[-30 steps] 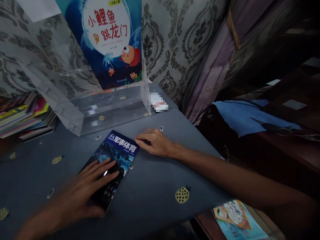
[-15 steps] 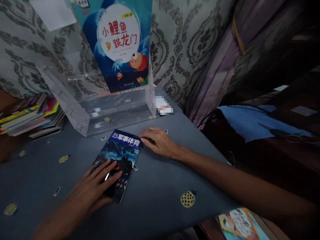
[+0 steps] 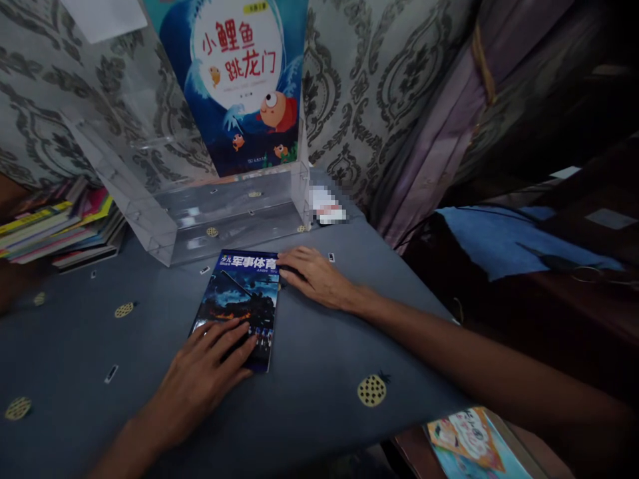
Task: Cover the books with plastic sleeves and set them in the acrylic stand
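Book (image 3: 240,303) turned straighter | both hands' fingers flat on it | acrylic stand (image 3: 210,213) just behind

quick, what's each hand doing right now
Left hand: open, flat on the near end of the book.
Right hand: open, fingertips at the book's far right corner.

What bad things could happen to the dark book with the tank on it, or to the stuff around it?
1. The tank book lies flat under the left hand with the right hand at its top corner; pushed forward, it might bump the clear stand and shake the fish book standing in it.
2. Pressing fingers could crease the cover.
3. The book below the table edge might get knocked.
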Demonstrator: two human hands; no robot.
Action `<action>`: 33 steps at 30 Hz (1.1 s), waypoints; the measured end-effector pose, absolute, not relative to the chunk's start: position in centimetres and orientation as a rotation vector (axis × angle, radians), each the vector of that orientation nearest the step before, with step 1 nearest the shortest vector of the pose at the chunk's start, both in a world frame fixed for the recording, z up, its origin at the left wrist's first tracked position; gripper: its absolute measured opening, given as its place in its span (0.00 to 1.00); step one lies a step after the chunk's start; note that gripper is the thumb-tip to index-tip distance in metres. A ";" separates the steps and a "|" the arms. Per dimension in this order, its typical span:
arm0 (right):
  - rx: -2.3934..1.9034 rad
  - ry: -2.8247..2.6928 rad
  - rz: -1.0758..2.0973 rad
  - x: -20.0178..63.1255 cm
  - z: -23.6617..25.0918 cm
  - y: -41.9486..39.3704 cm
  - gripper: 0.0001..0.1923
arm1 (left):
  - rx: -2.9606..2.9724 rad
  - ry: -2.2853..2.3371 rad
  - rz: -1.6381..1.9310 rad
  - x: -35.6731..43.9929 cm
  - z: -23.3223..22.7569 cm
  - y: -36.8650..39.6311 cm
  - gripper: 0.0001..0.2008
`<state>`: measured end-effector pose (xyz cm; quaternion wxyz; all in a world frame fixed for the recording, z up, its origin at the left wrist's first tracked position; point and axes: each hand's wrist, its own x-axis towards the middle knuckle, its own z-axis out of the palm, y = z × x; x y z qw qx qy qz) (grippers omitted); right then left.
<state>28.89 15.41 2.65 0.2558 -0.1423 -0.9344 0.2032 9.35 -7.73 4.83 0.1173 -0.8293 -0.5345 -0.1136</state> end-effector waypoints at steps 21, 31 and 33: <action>-0.355 -2.676 0.387 28.9 3.2 10.9 0.37 | -2.538 -1.657 -0.639 9.9 5.8 -7.3 0.11; -0.495 -2.932 0.516 28.7 3.7 7.5 0.62 | -2.413 -1.875 -0.568 8.3 5.1 -6.2 0.14; -0.489 -2.935 0.571 28.7 3.9 7.6 0.63 | -2.321 -1.966 -0.529 7.4 4.7 -5.7 0.16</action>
